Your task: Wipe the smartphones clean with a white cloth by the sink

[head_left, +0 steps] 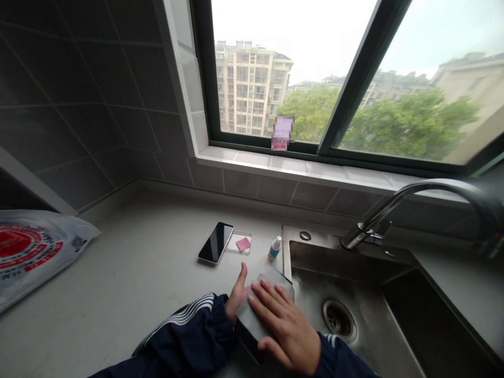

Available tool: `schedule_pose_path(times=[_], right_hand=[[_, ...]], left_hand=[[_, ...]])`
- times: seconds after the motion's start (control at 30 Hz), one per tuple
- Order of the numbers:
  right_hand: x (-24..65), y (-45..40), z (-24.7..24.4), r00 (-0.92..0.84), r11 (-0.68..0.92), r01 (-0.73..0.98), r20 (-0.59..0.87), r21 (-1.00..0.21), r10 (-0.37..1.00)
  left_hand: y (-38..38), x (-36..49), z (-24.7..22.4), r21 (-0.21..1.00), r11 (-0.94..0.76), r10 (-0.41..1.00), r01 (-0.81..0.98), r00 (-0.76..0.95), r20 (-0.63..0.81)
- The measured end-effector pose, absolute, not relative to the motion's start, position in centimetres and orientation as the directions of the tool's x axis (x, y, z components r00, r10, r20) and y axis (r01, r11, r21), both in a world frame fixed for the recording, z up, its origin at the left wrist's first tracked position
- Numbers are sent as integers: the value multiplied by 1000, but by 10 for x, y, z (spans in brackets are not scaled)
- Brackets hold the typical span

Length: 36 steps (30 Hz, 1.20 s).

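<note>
A grey cloth (252, 321) with a zigzag edge lies over a dark flat object (249, 342), at the counter's front beside the sink. My right hand (281, 323) rests flat on the cloth, fingers spread. From the left, my left hand (236, 296) supports the dark object, its thumb pointing up; its other fingers are hidden beneath. Beyond the hands stands a small white-capped bottle (274, 249). A black-screened phone (216, 242) lies further left, next to a clear case (246, 236) with a pink piece (243, 244) on it.
The steel sink (315, 278) with its drain and a chrome faucet (378, 210) occupies the right. A white and red plastic bag (39, 252) lies on the counter (157, 262) at far left. A window sill (291, 165) runs along the back.
</note>
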State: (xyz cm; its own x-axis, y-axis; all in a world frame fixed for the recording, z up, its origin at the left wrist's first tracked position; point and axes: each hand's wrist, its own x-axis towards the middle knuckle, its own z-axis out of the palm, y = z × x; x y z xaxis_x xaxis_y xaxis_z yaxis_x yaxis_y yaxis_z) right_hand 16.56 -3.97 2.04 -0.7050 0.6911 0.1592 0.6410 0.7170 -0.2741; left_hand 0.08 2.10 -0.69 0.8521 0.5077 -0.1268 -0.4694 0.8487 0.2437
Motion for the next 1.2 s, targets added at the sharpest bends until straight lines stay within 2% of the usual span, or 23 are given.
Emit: schedule_pose_path(times=[0.2,0.37,0.57,0.73,0.93,1.2], right_hand=[[180,-26,5,-571,610,750,215,-257,793],[170,-38,6,-638,665,698,189,-266,746],[167,-40,6,-641,692,657,263,-298,722],[175,-34,2,-581,657,690,309,-304,753],[180,-32,-1,-554,625,720,291,-303,780],[181,-31,-5,-548,608,734,266,-303,793]], left_hand=[[18,4,-3,288,797,547,-531,837,29],[18,3,-3,296,823,519,-484,853,-49],[19,0,-5,320,836,498,-446,861,-102],[17,4,-3,307,827,514,-471,855,-72],[16,5,-9,283,828,500,-484,866,18],[17,7,-5,324,809,506,-490,862,42]])
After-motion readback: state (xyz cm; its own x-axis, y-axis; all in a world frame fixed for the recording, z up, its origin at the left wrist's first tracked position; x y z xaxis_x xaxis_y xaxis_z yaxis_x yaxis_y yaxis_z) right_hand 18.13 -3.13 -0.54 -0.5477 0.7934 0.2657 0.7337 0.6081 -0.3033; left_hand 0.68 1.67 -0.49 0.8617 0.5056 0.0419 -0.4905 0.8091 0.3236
